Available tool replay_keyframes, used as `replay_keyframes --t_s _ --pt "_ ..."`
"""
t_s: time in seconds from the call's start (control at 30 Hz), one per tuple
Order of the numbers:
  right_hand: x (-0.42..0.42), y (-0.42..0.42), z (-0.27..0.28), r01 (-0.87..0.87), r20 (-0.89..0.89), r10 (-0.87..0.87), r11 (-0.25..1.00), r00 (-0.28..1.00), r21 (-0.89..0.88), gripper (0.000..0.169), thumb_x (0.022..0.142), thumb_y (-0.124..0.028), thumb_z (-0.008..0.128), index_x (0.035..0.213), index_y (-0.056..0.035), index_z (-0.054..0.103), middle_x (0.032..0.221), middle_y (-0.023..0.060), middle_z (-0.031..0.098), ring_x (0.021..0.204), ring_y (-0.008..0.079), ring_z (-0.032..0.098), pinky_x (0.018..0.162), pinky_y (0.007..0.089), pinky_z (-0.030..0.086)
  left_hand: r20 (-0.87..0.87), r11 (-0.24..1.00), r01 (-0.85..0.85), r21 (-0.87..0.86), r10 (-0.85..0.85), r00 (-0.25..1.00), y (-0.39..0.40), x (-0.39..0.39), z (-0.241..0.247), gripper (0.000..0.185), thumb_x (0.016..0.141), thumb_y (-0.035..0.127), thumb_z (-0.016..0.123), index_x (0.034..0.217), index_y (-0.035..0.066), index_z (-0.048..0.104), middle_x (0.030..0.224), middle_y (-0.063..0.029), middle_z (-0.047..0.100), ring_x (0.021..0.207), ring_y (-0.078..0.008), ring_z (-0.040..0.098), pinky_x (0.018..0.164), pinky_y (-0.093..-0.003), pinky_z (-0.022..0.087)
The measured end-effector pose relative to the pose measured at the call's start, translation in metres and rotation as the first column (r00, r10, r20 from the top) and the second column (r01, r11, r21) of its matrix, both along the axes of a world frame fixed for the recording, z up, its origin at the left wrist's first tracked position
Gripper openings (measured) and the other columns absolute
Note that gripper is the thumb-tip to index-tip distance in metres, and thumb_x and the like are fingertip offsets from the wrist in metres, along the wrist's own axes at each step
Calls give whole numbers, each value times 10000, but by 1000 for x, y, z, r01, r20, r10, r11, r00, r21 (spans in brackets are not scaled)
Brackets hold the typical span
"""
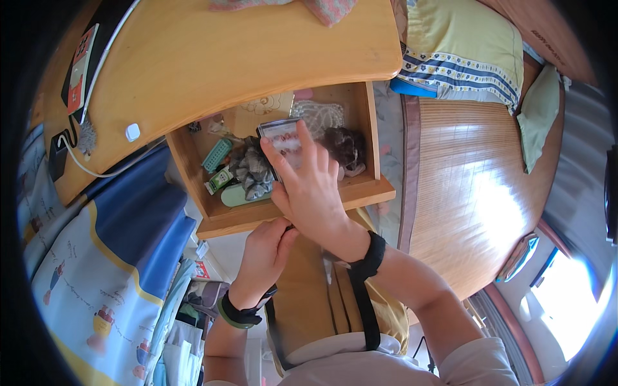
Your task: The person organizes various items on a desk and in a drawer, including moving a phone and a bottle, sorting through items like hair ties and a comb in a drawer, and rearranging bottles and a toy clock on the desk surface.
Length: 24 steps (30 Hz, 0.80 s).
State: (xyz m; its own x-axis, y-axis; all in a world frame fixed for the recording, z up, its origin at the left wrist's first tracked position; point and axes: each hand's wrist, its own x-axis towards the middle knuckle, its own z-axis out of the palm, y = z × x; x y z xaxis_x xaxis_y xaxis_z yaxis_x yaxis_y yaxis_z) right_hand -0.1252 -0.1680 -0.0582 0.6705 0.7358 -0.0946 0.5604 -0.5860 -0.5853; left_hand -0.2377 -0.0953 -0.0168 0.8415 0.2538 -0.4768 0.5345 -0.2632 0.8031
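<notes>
My right hand (pixel 311 186) reaches over the pulled-out wooden drawer (pixel 289 217), fingers spread. Its fingertips lie over a flat clear-lidded case (pixel 285 130) with small reddish items inside; the hand hides much of the case. At the drawer's front edge, my left hand (pixel 260 253) has thumb and fingers closed on a small dark thing (pixel 289 227), mostly hidden. To the left of the case are a grey fabric scrunchie (pixel 253 169), a pale green oblong case (pixel 234 197), a green-and-white box (pixel 219 180) and a teal plastic basket-like piece (pixel 217 155).
Also in the drawer are a dark hair bundle (pixel 346 147), a beaded clear pouch (pixel 321 116) and a gold-patterned card (pixel 256 108). The desktop (pixel 251 53) overhangs its back. A white cable (pixel 101 62) runs at left. To the right is a bed mat (pixel 463 193).
</notes>
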Motion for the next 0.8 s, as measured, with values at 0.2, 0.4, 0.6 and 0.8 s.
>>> replay_keyframes --t_s 0.2,0.4,0.6,0.8 --pt "-3 -3 3 -4 -113 9 999 994 41 669 737 -126 597 1370 -216 400 1368 288 262 1058 410 405 848 495 368 -6 1000 5 -5 -5 1000 1 -1 1 89 853 50 542 924 1 565 763 -188 573 728 -376 533 630 -430 425" --pt "-7 0 13 -26 -121 38 995 992 100 661 710 -148 606 1339 -240 429 1348 252 319 1066 383 437 842 498 384 28 999 1 38 -2 1000 -1 -7 -4 92 850 53 540 917 -7 561 756 -190 572 727 -380 537 635 -430 430" --pt "29 5 -9 78 167 -71 996 983 -34 603 635 -161 669 1213 -196 501 1318 218 364 1020 327 444 791 448 374 -26 999 -2 32 3 1000 1 -7 1 99 859 92 562 872 -6 557 733 -174 570 694 -361 543 620 -414 436" --pt "72 4 -52 192 233 -178 981 956 -36 553 675 -219 762 1116 -61 469 1184 244 387 1050 390 413 859 480 364 0 999 -23 48 23 1000 -2 -15 -3 108 854 103 574 858 -2 553 719 -176 560 681 -359 539 608 -411 432"
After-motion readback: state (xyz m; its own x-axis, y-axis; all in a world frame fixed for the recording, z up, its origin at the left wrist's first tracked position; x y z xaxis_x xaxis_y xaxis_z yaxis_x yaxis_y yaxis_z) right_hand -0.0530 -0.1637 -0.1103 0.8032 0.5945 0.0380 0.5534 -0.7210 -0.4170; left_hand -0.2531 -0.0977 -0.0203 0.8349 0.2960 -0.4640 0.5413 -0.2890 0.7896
